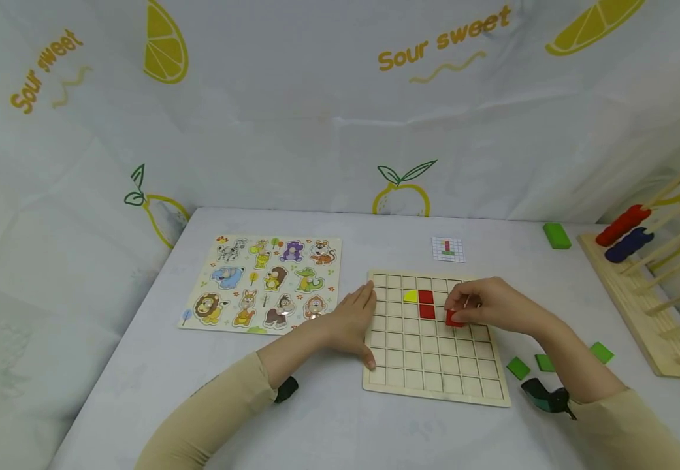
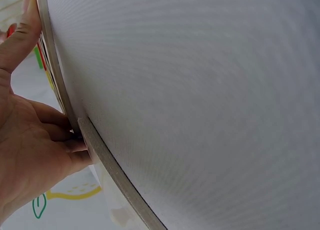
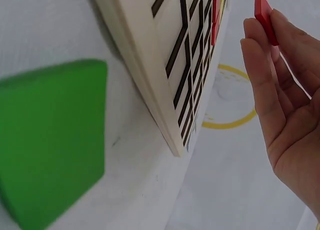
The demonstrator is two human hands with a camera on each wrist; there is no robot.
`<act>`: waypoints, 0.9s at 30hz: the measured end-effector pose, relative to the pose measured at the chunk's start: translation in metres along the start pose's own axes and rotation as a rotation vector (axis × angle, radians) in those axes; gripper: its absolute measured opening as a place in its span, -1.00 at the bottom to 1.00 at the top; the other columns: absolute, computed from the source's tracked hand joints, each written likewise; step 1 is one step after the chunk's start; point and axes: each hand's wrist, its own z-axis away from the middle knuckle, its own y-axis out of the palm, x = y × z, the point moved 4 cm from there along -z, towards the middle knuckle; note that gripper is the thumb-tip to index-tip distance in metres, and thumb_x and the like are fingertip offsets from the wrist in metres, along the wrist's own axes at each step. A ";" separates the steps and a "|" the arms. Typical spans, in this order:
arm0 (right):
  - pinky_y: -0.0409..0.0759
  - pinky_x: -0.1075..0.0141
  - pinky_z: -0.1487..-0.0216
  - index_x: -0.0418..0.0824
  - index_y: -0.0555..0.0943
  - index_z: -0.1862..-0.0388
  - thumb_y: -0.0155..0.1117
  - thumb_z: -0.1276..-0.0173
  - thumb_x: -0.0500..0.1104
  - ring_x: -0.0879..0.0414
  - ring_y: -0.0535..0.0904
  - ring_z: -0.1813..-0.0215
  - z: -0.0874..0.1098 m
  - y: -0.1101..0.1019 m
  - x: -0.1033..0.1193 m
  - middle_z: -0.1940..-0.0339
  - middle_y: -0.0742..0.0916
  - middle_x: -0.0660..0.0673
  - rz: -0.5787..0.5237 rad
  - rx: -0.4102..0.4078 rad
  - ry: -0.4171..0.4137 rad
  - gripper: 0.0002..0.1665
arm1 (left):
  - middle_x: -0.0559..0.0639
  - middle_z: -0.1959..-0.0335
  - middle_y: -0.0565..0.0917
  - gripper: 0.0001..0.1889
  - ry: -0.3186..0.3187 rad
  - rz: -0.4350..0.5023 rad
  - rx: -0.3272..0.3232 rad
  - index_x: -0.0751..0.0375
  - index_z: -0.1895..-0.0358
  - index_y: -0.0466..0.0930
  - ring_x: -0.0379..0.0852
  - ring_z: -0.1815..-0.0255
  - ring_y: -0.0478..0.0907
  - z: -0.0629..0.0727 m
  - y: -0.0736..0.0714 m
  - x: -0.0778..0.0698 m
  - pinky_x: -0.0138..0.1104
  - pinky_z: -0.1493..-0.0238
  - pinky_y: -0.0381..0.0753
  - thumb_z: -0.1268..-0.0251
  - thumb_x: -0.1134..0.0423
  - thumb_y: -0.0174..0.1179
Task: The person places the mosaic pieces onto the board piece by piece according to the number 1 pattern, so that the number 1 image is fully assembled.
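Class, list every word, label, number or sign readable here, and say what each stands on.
"Sour sweet": left orange lettering, on the white backdrop.
"Sour sweet": right orange lettering, same backdrop.
Any writing on the small grid card is too small to read.

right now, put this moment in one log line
left hand: touching left edge of grid board | right hand: pinching red piece over grid board | on board: two red squares, yellow piece

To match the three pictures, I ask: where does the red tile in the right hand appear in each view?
Head: red tile is right of and below centre.
Left wrist: small red patch, upper left edge, probably it.
Right wrist: upper right, pinched in the right hand.
Shared landmark: the grid board.
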 end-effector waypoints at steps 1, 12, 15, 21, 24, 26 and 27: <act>0.56 0.45 0.31 0.00 0.68 0.27 0.43 -0.22 -0.22 0.29 0.53 0.35 -0.002 0.001 0.001 0.36 0.71 0.07 -0.004 -0.009 -0.009 -0.86 | 0.29 -0.63 -0.37 0.45 0.000 0.004 0.002 0.42 -0.57 -0.27 0.17 -0.69 -0.33 0.000 0.000 0.000 -0.07 -0.68 -0.12 0.21 -0.30 0.50; 0.58 0.45 0.31 -0.07 0.71 0.20 0.39 -0.23 -0.31 0.25 0.53 0.33 -0.017 0.015 0.007 0.25 0.77 0.02 -0.014 -0.011 -0.054 -0.80 | 0.30 -0.63 -0.36 0.45 0.002 -0.017 -0.003 0.42 -0.57 -0.27 0.17 -0.69 -0.31 0.000 0.000 -0.001 -0.06 -0.68 -0.10 0.21 -0.31 0.49; 0.57 0.44 0.32 -0.06 0.71 0.21 0.38 -0.23 -0.33 0.24 0.53 0.33 -0.020 0.018 0.007 0.25 0.77 0.03 -0.011 -0.007 -0.058 -0.79 | 0.30 -0.63 -0.37 0.45 -0.001 -0.018 -0.003 0.42 -0.57 -0.27 0.17 -0.69 -0.31 0.000 0.000 -0.001 -0.07 -0.68 -0.10 0.21 -0.31 0.49; 0.60 0.45 0.28 -0.10 0.70 0.23 0.38 -0.23 -0.32 0.25 0.53 0.30 -0.024 0.025 0.007 0.30 0.75 0.01 -0.040 0.029 -0.056 -0.83 | 0.30 -0.63 -0.34 0.45 -0.009 -0.016 -0.001 0.42 -0.57 -0.25 0.17 -0.69 -0.30 0.001 -0.001 -0.002 -0.08 -0.68 -0.09 0.21 -0.30 0.50; 0.62 0.45 0.27 -0.14 0.69 0.24 0.39 -0.22 -0.33 0.26 0.55 0.32 -0.026 0.028 0.009 0.34 0.74 0.00 -0.045 0.051 -0.061 -0.85 | 0.30 -0.64 -0.34 0.45 -0.008 -0.016 0.001 0.41 -0.57 -0.25 0.17 -0.69 -0.30 0.001 0.000 -0.002 -0.08 -0.68 -0.08 0.21 -0.30 0.50; 0.63 0.45 0.27 -0.15 0.68 0.25 0.39 -0.21 -0.33 0.27 0.56 0.33 -0.027 0.030 0.010 0.36 0.74 0.01 -0.030 0.048 -0.071 -0.85 | 0.30 -0.64 -0.35 0.45 -0.007 -0.017 0.003 0.41 -0.58 -0.26 0.17 -0.69 -0.30 0.001 0.000 -0.001 -0.08 -0.68 -0.08 0.21 -0.30 0.50; 0.63 0.45 0.27 -0.14 0.68 0.26 0.39 -0.21 -0.33 0.28 0.56 0.33 -0.027 0.030 0.011 0.37 0.74 0.01 -0.018 0.046 -0.074 -0.85 | 0.30 -0.63 -0.35 0.45 -0.007 -0.018 0.002 0.41 -0.57 -0.26 0.17 -0.69 -0.30 0.001 0.000 -0.001 -0.08 -0.68 -0.08 0.21 -0.30 0.50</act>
